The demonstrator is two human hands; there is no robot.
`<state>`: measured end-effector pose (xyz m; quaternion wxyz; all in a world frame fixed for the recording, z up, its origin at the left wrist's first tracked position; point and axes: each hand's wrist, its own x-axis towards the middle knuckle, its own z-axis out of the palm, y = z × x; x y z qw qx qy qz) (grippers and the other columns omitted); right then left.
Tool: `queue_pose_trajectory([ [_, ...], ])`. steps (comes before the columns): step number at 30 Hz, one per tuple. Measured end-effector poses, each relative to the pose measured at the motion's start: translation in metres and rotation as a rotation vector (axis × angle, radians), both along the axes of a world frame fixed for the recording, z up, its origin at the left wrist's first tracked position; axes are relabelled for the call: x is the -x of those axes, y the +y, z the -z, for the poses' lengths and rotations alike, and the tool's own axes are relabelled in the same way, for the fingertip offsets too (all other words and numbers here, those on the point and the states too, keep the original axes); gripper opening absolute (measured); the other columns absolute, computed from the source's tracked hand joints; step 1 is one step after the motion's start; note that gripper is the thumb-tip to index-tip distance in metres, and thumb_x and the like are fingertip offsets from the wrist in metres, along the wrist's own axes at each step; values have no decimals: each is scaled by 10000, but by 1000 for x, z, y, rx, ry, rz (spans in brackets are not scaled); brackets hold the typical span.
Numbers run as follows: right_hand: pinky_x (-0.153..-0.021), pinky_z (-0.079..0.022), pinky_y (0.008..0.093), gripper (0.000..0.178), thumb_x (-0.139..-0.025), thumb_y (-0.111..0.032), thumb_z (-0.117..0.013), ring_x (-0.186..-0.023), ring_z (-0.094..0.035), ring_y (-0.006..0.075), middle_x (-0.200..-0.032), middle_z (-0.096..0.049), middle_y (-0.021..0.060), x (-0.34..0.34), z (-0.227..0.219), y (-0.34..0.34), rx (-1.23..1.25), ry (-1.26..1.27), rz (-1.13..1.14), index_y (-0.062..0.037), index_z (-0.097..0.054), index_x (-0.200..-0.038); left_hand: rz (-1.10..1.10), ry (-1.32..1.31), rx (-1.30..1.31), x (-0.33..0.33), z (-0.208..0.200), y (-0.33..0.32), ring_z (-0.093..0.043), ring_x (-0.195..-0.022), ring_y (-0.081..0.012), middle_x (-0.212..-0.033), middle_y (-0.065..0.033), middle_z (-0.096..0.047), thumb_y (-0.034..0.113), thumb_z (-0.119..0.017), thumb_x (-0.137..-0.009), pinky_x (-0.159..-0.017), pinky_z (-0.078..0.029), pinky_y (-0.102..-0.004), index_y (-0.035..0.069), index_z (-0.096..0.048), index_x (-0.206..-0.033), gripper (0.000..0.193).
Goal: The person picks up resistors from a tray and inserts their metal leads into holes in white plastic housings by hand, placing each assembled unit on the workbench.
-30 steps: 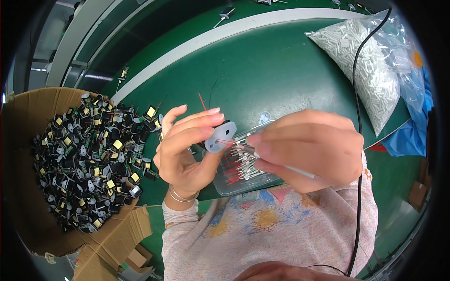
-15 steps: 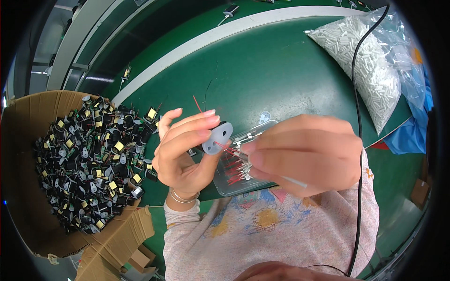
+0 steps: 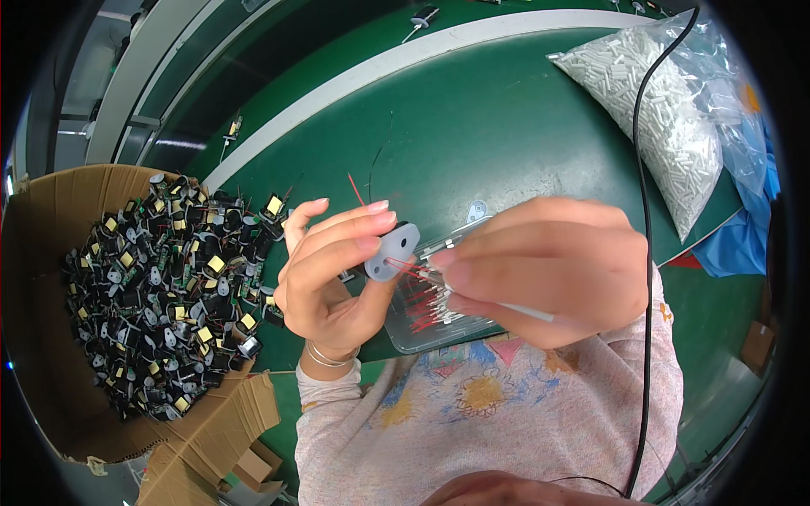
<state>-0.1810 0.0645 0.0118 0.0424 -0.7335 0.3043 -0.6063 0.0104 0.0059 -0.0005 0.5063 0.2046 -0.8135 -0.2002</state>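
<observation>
My left hand [image 3: 337,270] is curled closed around a small black part, fingers and thumb pinching its grey plate [image 3: 391,255] upright, facing right. My right hand [image 3: 553,270] is blurred but bunched closed on a slim pale stick [image 3: 530,313], its fingertips at the thin red wires [image 3: 405,267] coming from the plate's lower hole. I judge the step in hand to be work on those wires; the next move calls for a steady plate and a fine pinch. Right under my hands sits a clear tray [image 3: 418,347] of red-and-white pieces [image 3: 434,308], partly hidden by my right hand and crowding the space. A cardboard box [image 3: 51,253] piled with similar parts stands left; a bag of white tubes [image 3: 671,126] lies right, behind a black cable [image 3: 639,160]
</observation>
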Motion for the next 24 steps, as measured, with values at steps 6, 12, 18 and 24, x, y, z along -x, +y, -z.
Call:
queue_pose_trajectory([
  [6,-557,-526,242,284,-537,16,-767,-653,-645,199,-794,-675,113,5,1,-2,58,58,28,15,-670,-804,3,13,3,1,0,-1,-671,-829,-262,-880,-105,-683,22,-765,-654,-879,-379,-429,74,-539,-923,355],
  [12,-542,-522,244,276,-541,13,-765,-635,-640,200,-778,-673,113,2,-2,-1,66,45,25,16,-671,-801,3,20,17,0,1,-2,-673,-818,-262,-875,-103,-684,24,-767,-651,-871,-385,-428,78,-543,-924,357],
  [18,-539,-520,246,262,-554,1,-757,-632,-637,201,-797,-671,109,-1,3,-1,42,20,10,1,-673,-802,5,27,12,1,2,1,-673,-816,-253,-871,-103,-685,26,-771,-646,-861,-389,-425,77,-551,-929,362],
  [24,-515,-489,247,214,-583,16,-720,-626,-604,184,-773,-643,64,-10,2,-5,-46,-14,42,-23,-674,-788,63,-46,-32,-1,-6,3,-647,-722,-206,-883,-110,-688,80,-811,-608,-775,-401,-346,45,-572,-948,418],
])
